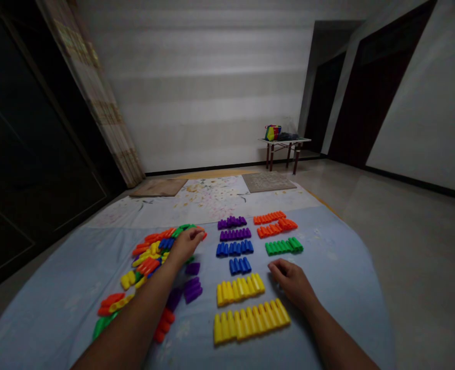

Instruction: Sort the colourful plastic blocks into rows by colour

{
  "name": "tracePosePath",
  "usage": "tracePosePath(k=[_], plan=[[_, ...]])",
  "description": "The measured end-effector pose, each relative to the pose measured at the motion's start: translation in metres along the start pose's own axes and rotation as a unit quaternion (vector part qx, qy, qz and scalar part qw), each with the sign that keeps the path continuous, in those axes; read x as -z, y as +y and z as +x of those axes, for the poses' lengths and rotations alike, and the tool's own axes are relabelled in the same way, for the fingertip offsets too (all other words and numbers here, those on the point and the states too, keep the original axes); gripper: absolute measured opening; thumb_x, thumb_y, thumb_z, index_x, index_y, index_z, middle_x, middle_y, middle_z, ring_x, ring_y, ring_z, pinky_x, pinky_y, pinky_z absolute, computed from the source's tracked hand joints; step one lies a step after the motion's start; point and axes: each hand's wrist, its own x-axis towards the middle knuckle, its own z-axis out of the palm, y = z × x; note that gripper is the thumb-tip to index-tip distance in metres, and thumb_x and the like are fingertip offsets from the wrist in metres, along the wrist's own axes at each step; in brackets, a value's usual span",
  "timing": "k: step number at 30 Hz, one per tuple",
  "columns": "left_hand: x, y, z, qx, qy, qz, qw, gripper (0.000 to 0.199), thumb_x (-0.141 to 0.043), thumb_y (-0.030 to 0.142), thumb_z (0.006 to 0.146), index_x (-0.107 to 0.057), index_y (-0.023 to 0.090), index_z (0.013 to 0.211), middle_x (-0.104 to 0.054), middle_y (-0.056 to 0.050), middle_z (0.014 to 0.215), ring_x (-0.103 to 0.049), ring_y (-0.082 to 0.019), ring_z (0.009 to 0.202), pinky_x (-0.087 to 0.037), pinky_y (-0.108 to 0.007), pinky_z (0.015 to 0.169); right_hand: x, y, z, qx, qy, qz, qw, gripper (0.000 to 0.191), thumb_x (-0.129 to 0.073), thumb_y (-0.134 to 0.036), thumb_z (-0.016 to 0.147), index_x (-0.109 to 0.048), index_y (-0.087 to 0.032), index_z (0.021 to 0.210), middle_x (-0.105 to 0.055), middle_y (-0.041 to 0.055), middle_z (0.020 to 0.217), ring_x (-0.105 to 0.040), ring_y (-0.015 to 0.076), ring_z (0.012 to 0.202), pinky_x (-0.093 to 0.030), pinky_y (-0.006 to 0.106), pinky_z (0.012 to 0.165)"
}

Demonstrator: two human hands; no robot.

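Observation:
My left hand [187, 243] is closed at the right edge of a mixed heap of plastic tube-shaped pieces [150, 265]. At its fingertips shows an orange plastic piece [204, 235], pinched and partly hidden by the fingers. My right hand [293, 281] rests on the cloth with fingers curled in, and no piece shows in it. Just beyond it lies a green row [284, 246]. Side by side to its left are blue pieces [240, 265], a longer blue row [235, 248] and two yellow rows [251, 319]. Purple rows [235, 234] and orange rows [270, 218] lie farther off.
A pale blue floral cloth [327, 288] covers the table. Two flat boards, one brown [160, 187] and one beige [269, 182], lie at the far end. Loose purple pieces [193, 289] sit beside my left forearm. A small table [304, 140] with a colourful bag stands by the wall.

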Motion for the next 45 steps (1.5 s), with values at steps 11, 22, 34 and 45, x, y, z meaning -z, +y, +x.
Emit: tracePosePath(k=[11,22,34,45], plan=[[0.021,0.006,-0.098,-0.004,-0.151,0.138,0.979,0.044,-0.053,0.043,0.071,-0.056,0.025,0.111,-0.059,-0.002,0.116,-0.053,-0.019,0.105,-0.038,-0.029,0.092,0.002,0.0,-0.001,0.009,-0.002,-0.017,1.0,0.035,-0.042,-0.046,0.079,-0.06,-0.017,0.071,-0.061,0.0011,0.061,-0.055,0.0147,0.056,-0.041,0.024,0.055],[0.007,0.0,-0.102,-0.007,-0.129,0.177,0.976,0.041,-0.052,0.041,0.072,-0.057,0.022,0.108,-0.057,-0.007,0.113,-0.052,-0.02,0.104,-0.037,-0.029,0.093,0.0,0.002,-0.001,0.006,0.005,-0.003,1.0,0.034,-0.043,-0.045,0.079,-0.06,-0.017,0.071,-0.059,0.0002,0.059,-0.054,0.0136,0.055,-0.041,0.023,0.053],[0.015,0.002,-0.093,-0.02,-0.184,0.175,0.967,0.045,-0.054,0.023,0.066,-0.055,0.025,0.111,-0.05,-0.003,0.124,-0.047,-0.019,0.112,-0.033,-0.028,0.097,-0.002,0.003,0.0,0.009,0.003,-0.004,1.0,0.033,-0.043,-0.045,0.079,-0.061,-0.017,0.072,-0.06,-0.0003,0.059,-0.056,0.014,0.056,-0.041,0.023,0.054],[0.016,0.003,-0.086,-0.002,-0.198,0.181,0.963,0.037,-0.055,0.029,0.065,-0.058,0.021,0.101,-0.056,-0.005,0.107,-0.054,-0.021,0.097,-0.039,-0.031,0.088,-0.001,0.0,0.001,0.006,0.006,-0.009,1.0,0.033,-0.043,-0.043,0.08,-0.062,-0.017,0.073,-0.061,0.0009,0.063,-0.056,0.0147,0.06,-0.04,0.023,0.056]])
